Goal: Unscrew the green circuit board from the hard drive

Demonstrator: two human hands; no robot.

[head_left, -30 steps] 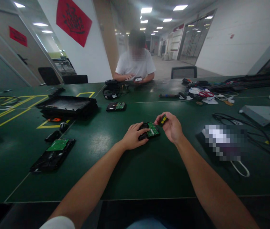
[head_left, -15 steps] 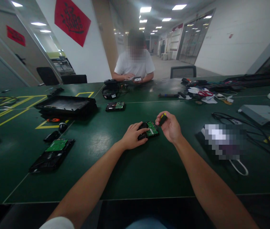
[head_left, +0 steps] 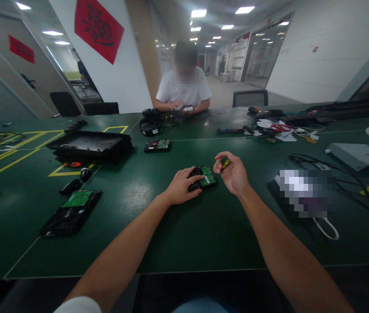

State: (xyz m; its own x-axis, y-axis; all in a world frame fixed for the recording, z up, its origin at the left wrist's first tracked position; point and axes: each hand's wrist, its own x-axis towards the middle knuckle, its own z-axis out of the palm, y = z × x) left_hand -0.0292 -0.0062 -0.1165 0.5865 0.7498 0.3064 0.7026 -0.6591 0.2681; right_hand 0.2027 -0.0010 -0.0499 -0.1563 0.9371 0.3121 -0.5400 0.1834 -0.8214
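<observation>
A hard drive with a green circuit board (head_left: 208, 177) lies on the green table in front of me. My left hand (head_left: 183, 186) rests on its dark left part, fingers spread over and around it, holding it against the table. Just right of the drive, my right hand (head_left: 234, 174) is raised with its fingers curled round a small screwdriver with a yellow and black handle (head_left: 225, 163). The screwdriver's tip cannot be made out.
Another drive (head_left: 157, 145) lies farther back, and a larger black unit with a green board (head_left: 72, 213) at left. A black tray (head_left: 89, 145) stands behind that. At right are a pixelated device (head_left: 302, 193), cables and a grey box (head_left: 360, 156). A person (head_left: 184, 89) sits opposite.
The screwdriver handle has turned and sunk lower within my right hand's fingers. My left hand and the drive have stayed put. A figure now shows in the far left background opening.
</observation>
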